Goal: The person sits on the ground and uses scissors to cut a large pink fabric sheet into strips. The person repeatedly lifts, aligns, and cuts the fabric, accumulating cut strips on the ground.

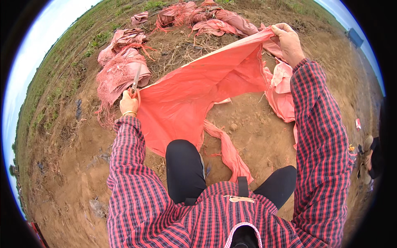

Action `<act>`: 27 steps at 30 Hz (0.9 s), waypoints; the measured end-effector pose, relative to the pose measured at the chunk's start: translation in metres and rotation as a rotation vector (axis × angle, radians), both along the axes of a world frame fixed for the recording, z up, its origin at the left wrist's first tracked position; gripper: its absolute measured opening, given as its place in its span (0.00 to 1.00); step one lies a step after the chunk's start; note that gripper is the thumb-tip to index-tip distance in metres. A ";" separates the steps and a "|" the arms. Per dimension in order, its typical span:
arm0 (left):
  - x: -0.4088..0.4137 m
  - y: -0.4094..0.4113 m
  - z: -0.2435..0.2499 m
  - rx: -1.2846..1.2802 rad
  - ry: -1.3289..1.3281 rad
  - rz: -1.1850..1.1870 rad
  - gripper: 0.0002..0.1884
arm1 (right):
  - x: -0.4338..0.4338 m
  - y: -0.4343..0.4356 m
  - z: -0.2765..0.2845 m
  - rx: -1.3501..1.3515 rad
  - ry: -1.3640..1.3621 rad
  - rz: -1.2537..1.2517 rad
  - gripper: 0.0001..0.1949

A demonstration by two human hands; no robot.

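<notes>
A red woven plastic sheet or sack is stretched between my hands above the soil, its pale edge slanting up to the right. My left hand, with a thin bracelet at the wrist, holds scissors with reddish handles, blades pointing up, and appears to grip the sheet's left corner as well; the exact finger hold is partly hidden. At the upper right, my right hand pinches the other end of the sheet between thumb and fingers. A twisted red strip lies on the ground between my knees.
Folded pinkish sacks with tangled red threads lie at the left; more bundles lie beyond dry stalks. Crumpled red material is on the right. Part of another person shows at the far right. A blue box-like object stands farther off.
</notes>
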State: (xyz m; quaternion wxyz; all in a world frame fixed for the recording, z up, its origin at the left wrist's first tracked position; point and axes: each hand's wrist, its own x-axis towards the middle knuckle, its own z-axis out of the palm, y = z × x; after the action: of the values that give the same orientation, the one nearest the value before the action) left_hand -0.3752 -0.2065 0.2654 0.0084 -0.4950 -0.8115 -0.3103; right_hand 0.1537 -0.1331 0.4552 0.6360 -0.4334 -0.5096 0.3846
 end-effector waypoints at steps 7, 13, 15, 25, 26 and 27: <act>-0.050 0.000 0.176 0.516 0.026 0.104 0.10 | -0.006 0.013 0.001 0.110 0.129 0.013 0.03; -0.018 -0.049 0.177 0.346 0.069 -0.141 0.13 | 0.032 0.061 -0.047 0.142 0.254 -0.104 0.05; 0.017 -0.044 0.128 0.268 -0.067 -0.281 0.15 | 0.050 0.067 -0.081 0.168 0.135 -0.168 0.18; 0.307 -0.013 -0.087 -0.136 -0.821 -0.443 0.15 | -0.098 -0.210 -0.316 -0.799 -0.112 0.323 0.46; 0.325 -0.014 -0.090 -0.173 -0.761 -0.463 0.14 | -0.117 -0.217 -0.321 -0.760 -0.030 0.325 0.40; 0.341 -0.016 -0.092 -0.234 -0.715 -0.470 0.14 | -0.126 -0.217 -0.322 -0.563 0.128 0.424 0.32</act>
State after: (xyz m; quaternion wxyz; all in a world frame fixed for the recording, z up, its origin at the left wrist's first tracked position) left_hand -0.0345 -0.2226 0.1729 -0.3998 -0.5252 -0.6586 -0.3614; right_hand 0.0274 -0.3503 0.1328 0.4284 -0.4511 -0.4214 0.6599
